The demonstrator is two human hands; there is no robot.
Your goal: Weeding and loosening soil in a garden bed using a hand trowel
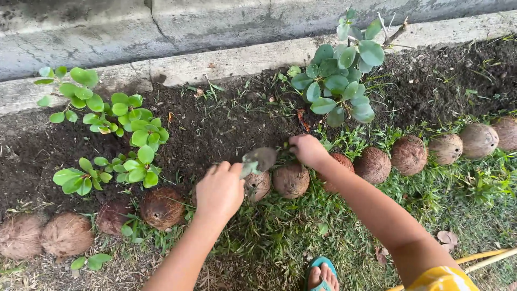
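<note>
Nearest the camera, a foot in a teal sandal (322,274) stands on the grass (301,231), with a yellow hose or rod (484,258) lying off to the right. Just beyond, the left hand (218,193) is clamped in a fist round the handle of a small garden trowel (258,160), its grey blade tilted up over the row of coconut husks (291,180) that edges the bed. The trowel looks stiff and light, though grit may make it slippery — best held well down the handle, as the fist has it now, since the blade edge is thin. The right hand (308,150) reaches to the soil line just beside the blade, fingers curled together as if pinching something low in the weeds; what it grips, if anything, I cannot tell. The husks are probably light, rough and fibrous, easy to cup from above. Further on lies dark, loose soil (226,124) with round-leaved green plants (336,81) right and more plants (116,121) left — soft stems, easily bruised. Farthest off runs a cracked concrete kerb (215,59).
</note>
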